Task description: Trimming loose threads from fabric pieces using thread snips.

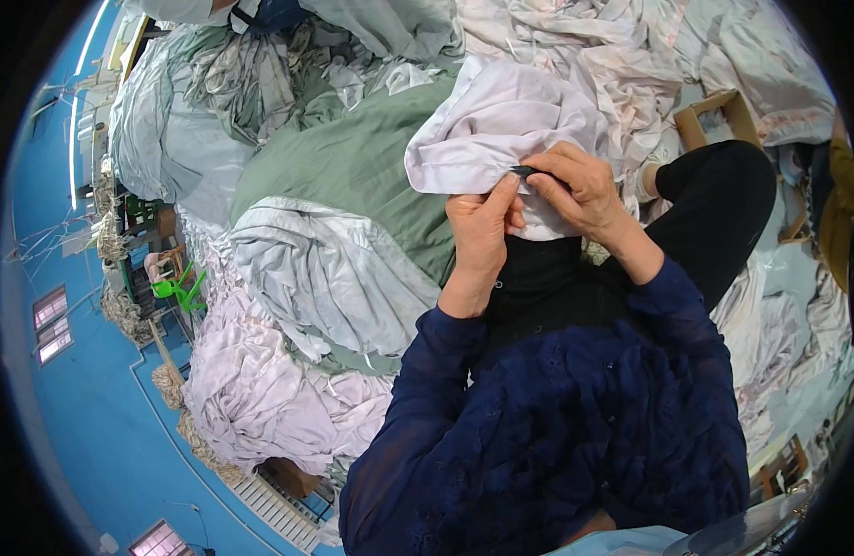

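A pale pinkish-white cloth [515, 107] lies bunched over my lap, its hemmed edge drawn up between my hands. My left hand [483, 227] is closed, pinching that edge between thumb and fingers. Close beside it, my right hand [580, 190] grips a small dark tool [522, 171] that looks like thread snips. The tool's tip meets the cloth right at my left thumb. Most of the tool is hidden by my right fingers, so its exact kind is not certain.
A green cloth [353, 157] with a pale striped-looking part [325, 269] spreads at my left. Heaps of white and pinkish fabric [270, 389] surround me. A cardboard box [723, 120] stands beyond my right knee. A bright green chair [179, 289] is off at the far left.
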Action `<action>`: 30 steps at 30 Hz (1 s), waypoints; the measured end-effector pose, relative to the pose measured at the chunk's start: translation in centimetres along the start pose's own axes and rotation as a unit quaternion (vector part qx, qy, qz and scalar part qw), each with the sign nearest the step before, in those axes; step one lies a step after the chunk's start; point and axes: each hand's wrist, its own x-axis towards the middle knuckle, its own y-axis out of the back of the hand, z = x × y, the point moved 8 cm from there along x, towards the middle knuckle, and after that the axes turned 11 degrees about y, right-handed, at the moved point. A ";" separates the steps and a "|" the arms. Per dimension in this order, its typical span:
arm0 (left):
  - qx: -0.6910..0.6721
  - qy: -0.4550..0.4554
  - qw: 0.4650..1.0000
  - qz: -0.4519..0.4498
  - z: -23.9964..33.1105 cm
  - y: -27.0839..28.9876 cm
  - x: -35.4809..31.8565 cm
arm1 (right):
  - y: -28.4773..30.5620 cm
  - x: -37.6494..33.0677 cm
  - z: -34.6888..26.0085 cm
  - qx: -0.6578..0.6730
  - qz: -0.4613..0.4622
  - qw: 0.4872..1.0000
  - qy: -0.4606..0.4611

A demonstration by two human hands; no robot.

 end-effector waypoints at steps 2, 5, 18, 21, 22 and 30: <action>0.003 -0.001 1.000 0.002 0.1 -0.1 0.0 | -0.1 -0.3 0.5 0.011 0.002 1.000 -0.019; 0.002 0.004 1.000 0.003 0.2 -0.1 -0.1 | 0.4 -0.9 1.2 0.060 0.055 0.996 -0.037; 0.123 0.025 0.986 -0.107 0.9 -0.3 -2.2 | 1.4 -2.2 0.8 -0.053 0.070 0.995 -0.047; 0.310 -0.345 0.880 0.105 6.2 1.6 -6.0 | 3.6 -1.5 -1.2 -0.052 0.111 0.992 -0.041; 0.374 -0.466 0.791 0.132 8.7 0.6 -7.6 | 4.2 -1.3 -2.0 -0.044 0.107 0.993 -0.030; 0.602 -0.478 0.638 -0.039 11.1 -2.7 -1.1 | 7.6 -1.7 -6.5 -0.056 0.082 0.995 0.017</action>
